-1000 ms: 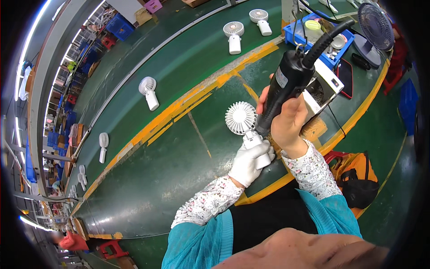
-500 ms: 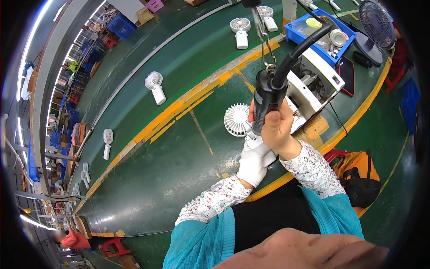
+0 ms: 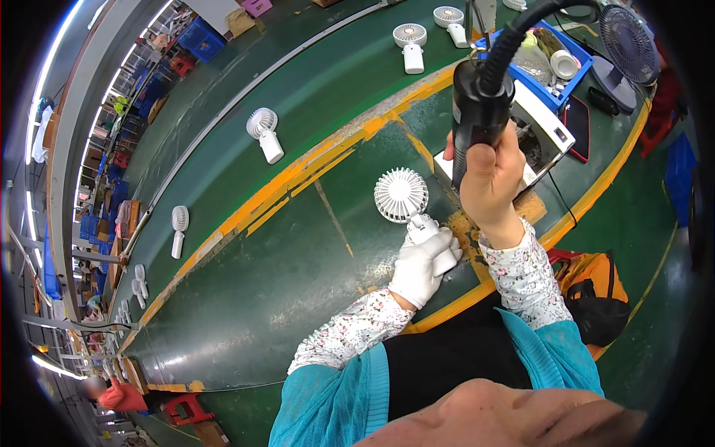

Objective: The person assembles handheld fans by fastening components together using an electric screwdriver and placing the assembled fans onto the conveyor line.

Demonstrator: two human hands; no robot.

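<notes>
A white handheld fan (image 3: 401, 195) lies in the grip of my left hand (image 3: 424, 266), which wears a white glove and closes round its handle over the green table. The fan's round grille points away from me. My bare right hand (image 3: 491, 173) is wrapped round a black electric screwdriver (image 3: 480, 100), held upright to the right of the fan and apart from it. A thick black cable bends away from its top, beside a metal hanging hook. The tool's lower tip is hidden behind my fingers.
Several white fans stand along the green conveyor belt, one (image 3: 265, 135) just beyond the yellow-taped edge. Right of my hands are a white open box (image 3: 542, 123), a blue bin (image 3: 555, 97) of parts and a dark desk fan (image 3: 628, 45). An orange bag (image 3: 592, 287) sits lower right.
My right hand has lifted the screwdriver up and to the right, off the handheld fan. The fan is now in plainer view in my left hand. Fans on the belt have shifted slightly right.
</notes>
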